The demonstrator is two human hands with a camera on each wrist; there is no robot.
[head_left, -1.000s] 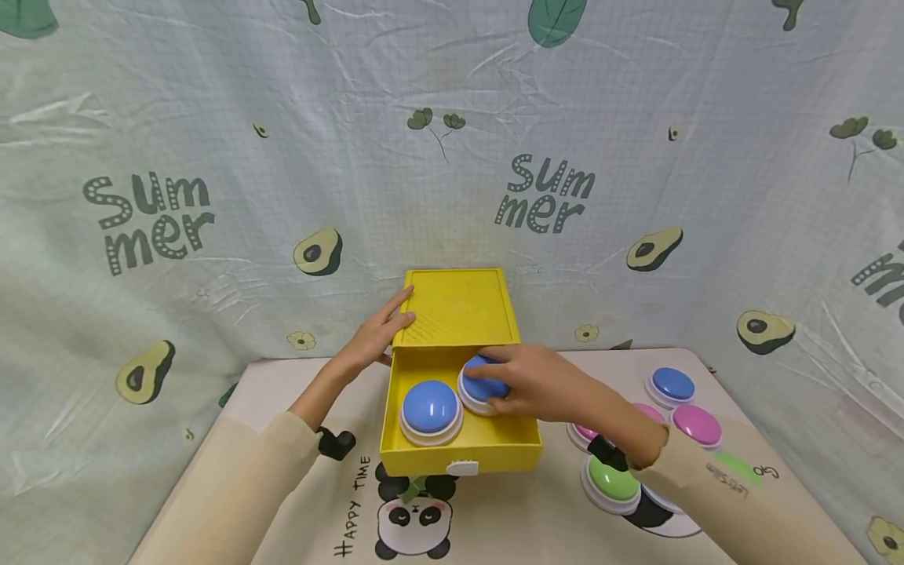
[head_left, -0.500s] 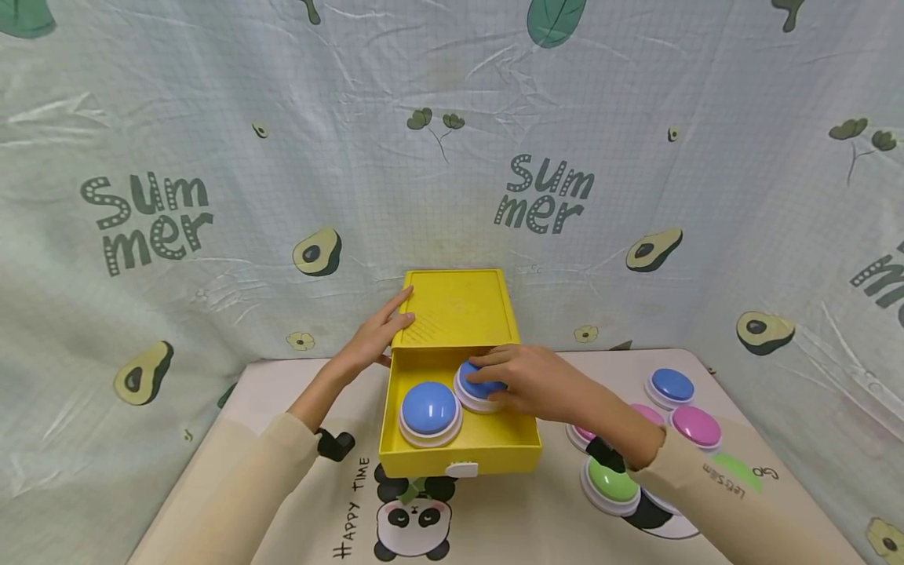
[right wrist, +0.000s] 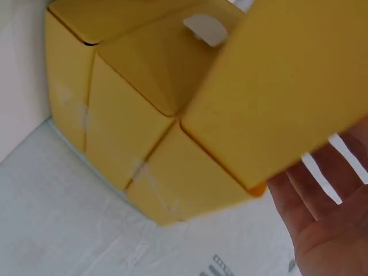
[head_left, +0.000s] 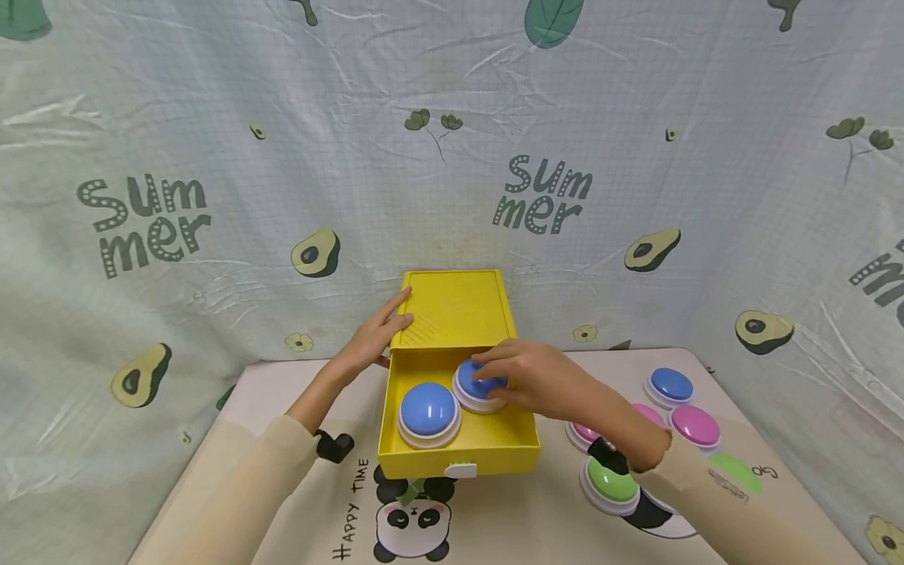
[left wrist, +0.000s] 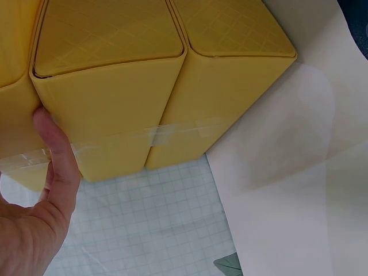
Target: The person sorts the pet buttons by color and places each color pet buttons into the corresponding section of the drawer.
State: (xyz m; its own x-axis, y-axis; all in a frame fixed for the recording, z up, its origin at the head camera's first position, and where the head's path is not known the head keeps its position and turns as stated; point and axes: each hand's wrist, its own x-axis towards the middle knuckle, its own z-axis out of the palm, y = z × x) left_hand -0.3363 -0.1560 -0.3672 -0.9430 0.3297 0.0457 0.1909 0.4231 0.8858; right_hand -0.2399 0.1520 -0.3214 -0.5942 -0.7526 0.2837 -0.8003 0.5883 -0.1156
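A yellow drawer cabinet stands against the back sheet, its top drawer pulled out towards me. Inside sit two domed blue push buttons with white bases. One blue button is at the drawer's left front; the other blue button lies further back and right. Over that second one is my right hand, its loosely bent fingers spread above and beside the dome. In the right wrist view the drawer wall hides the fingertips. My left hand rests with extended fingers against the cabinet's left side and top edge.
To the right on the table are more buttons: a blue button, a pink button, a green button, and others partly covered by my right forearm. A white handle sticks out from the drawer front. A patterned sheet hangs behind.
The rear blue button has shifted slightly left in the drawer. My right fingers have since loosened and drawn a little up and right from it. The left hand stays in place.
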